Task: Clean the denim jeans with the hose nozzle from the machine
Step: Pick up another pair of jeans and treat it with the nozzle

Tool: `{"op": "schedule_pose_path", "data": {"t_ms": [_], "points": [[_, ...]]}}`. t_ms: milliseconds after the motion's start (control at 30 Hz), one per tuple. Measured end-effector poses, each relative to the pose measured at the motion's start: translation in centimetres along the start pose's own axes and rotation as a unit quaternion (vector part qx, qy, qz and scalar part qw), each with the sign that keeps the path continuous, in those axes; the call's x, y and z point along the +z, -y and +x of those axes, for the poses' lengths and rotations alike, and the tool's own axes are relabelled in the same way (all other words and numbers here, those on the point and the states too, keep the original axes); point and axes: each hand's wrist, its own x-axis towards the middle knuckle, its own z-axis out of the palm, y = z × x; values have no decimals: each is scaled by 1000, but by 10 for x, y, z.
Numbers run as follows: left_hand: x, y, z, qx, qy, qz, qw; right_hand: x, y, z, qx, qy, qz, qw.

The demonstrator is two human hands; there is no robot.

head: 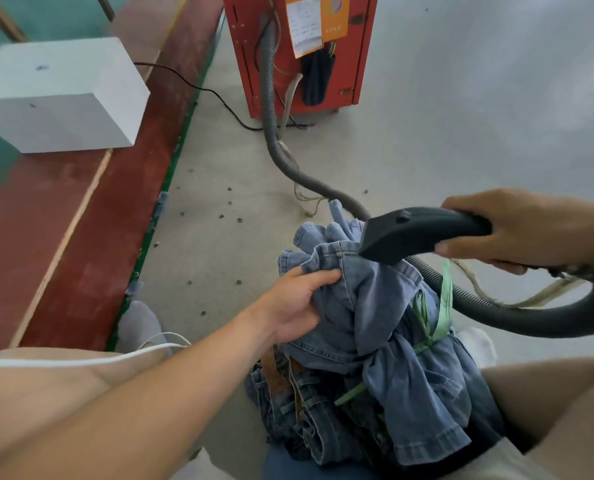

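Observation:
A bundle of light blue denim jeans (375,306), tied with a green strap (437,327), lies between my knees on top of darker jeans (309,420). My left hand (299,303) grips a bunched fold on the bundle's left side. My right hand (517,230) holds the black hose nozzle (417,233) by its handle, with the nozzle's mouth down against the top of the denim. The grey ribbed hose (278,133) runs from the nozzle back across the floor to the red machine (299,53).
A white block (60,95) sits on a red and green platform (63,237) at the left. A black cable (198,88) crosses the floor to the machine. Small dark bits of debris (229,202) dot the grey concrete floor. My white-socked feet show on both sides of the pile.

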Motion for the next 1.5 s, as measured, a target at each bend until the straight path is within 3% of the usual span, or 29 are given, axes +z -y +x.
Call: {"op": "schedule_pose_path", "data": {"t_ms": [100, 367, 600, 733, 800, 867, 967, 1033, 1067, 1133, 1200, 1333, 1367, 1500], "points": [[0, 0, 0, 2, 9, 1, 1000, 17, 12, 7, -17, 7, -21, 1000], [1, 1, -3, 0, 28, 19, 999, 11, 12, 16, -42, -109, 19, 993], [-2, -1, -3, 13, 44, 59, 997, 12, 13, 5, -20, 31, -4, 999], [-2, -1, -5, 19, 87, 147, 985, 25, 30, 17, -71, -74, -42, 994], [-3, -2, -8, 46, 101, 275, 955, 18, 29, 19, -63, -126, -17, 990], [-5, -10, -13, 71, 136, 405, 901, 7, 19, 16, -43, -142, 10, 989], [-12, -34, -29, -13, 250, 465, 849, -2, 2, 8, -19, -128, 5, 992], [-17, -44, -32, -50, 203, 508, 835, 2, -4, 6, -7, -107, -6, 994], [-19, -45, -31, -60, 132, 553, 821, 6, -5, 7, 2, -93, -17, 995], [-21, -39, -25, -31, 19, 642, 766, 15, -7, 10, 18, -65, -46, 997], [-21, -25, -20, 14, 11, 677, 736, 20, -8, 13, 20, -40, -59, 997], [-27, -2, -13, 121, 71, 730, 669, 14, -14, 10, 3, -3, -28, 1000], [-30, 1, -13, 147, 73, 724, 669, 10, -17, 8, 5, 9, -11, 1000], [-41, 6, -19, 170, 12, 617, 768, 0, -22, -3, 24, 82, 3, 996]]}}
